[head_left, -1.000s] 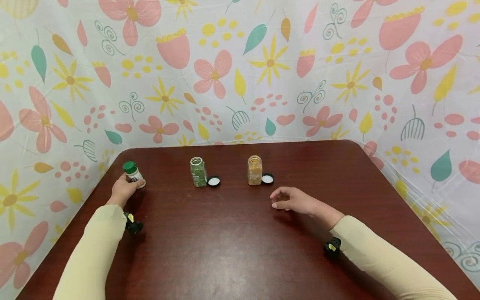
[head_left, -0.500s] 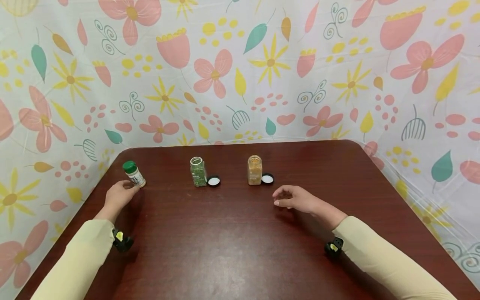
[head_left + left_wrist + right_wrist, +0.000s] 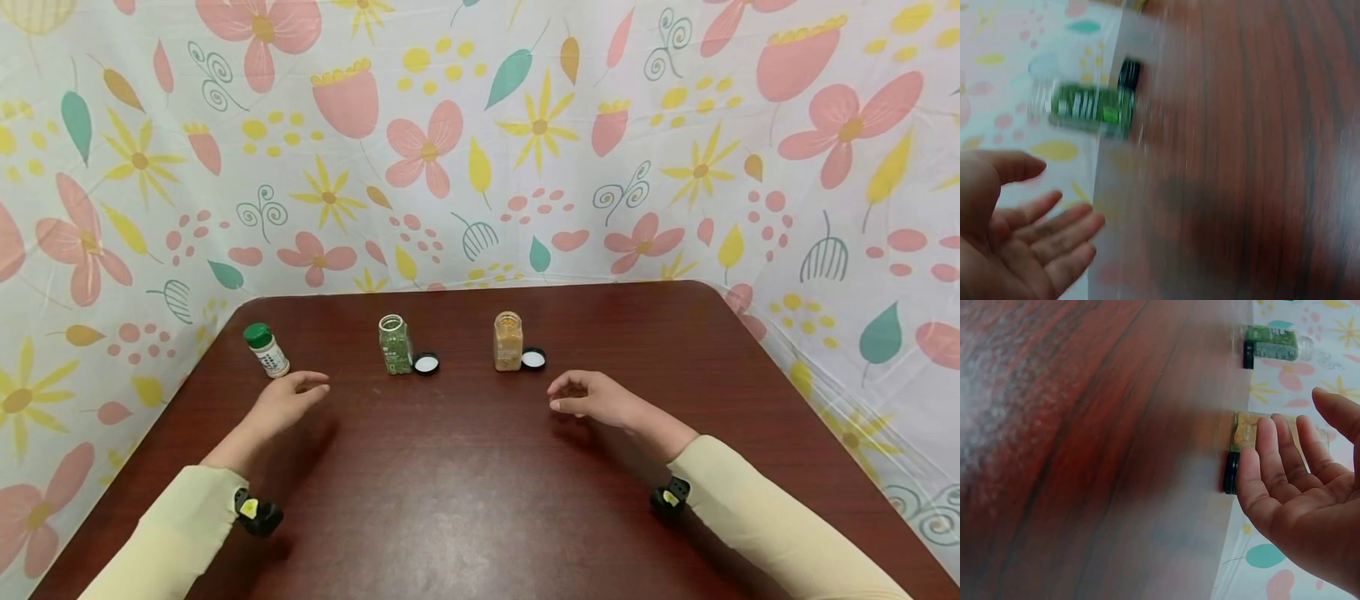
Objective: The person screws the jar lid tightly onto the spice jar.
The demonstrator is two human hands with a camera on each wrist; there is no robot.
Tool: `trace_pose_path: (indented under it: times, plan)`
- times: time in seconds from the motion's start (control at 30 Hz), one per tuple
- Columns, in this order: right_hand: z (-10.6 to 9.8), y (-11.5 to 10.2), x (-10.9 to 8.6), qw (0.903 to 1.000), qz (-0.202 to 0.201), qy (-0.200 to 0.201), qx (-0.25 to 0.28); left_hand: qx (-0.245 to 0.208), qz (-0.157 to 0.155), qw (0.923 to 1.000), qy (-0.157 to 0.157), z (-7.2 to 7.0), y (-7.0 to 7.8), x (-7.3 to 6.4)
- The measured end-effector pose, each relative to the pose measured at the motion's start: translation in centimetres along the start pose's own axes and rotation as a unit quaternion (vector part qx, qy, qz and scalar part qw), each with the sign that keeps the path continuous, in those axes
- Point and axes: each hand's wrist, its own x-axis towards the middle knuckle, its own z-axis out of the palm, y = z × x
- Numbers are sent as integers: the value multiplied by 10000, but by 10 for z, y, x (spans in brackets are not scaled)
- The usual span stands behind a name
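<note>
My left hand hovers over the table just in front of a green-capped spice shaker, its fingers relaxed and holding nothing. To its right stands an uncapped glass jar of green dried herbs, with a black-rimmed lid lying beside it. An uncapped jar of orange-yellow seasoning is farther right, its own lid at its side. My right hand is in front of that lid, fingers loosely bent with nothing in them. In the right wrist view its fingers overlap the seasoning jar.
The dark red-brown wooden table has rounded back corners. A white curtain printed with flowers and leaves hangs behind it and along both sides. A black wrist camera is strapped at the left sleeve, another camera at the right.
My left hand has let go of the green-capped shaker, drawn back toward me and swung right. The shaker stays standing at the left. My right hand has barely moved.
</note>
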Motion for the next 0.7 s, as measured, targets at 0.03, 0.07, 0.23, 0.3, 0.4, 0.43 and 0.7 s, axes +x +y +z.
trace_pose_path:
  times: [0.03,0.07,0.23,0.3,0.4,0.43,0.7]
  plan:
    - [0,0,0,10000,15,9,13,-83,132,9998,-86,3,5,-1]
    - [0,-1,-1,10000,23,16,15,-178,244,9994,-180,7,10,-2]
    - [-3,-6,-4,10000,16,47,38,-695,749,9934,-512,20,38,-3]
    - [-4,-7,-4,9999,-4,55,87,-921,920,9896,-605,24,48,-3]
    - [-7,-7,-5,9998,-63,78,150,-1162,1161,9838,-712,31,61,-2]
    - [-7,-7,-5,9998,-59,100,166,-1233,1230,9820,-737,34,65,0]
    - [-10,-8,-10,9993,-99,246,259,-1510,1612,9703,-985,56,93,11]
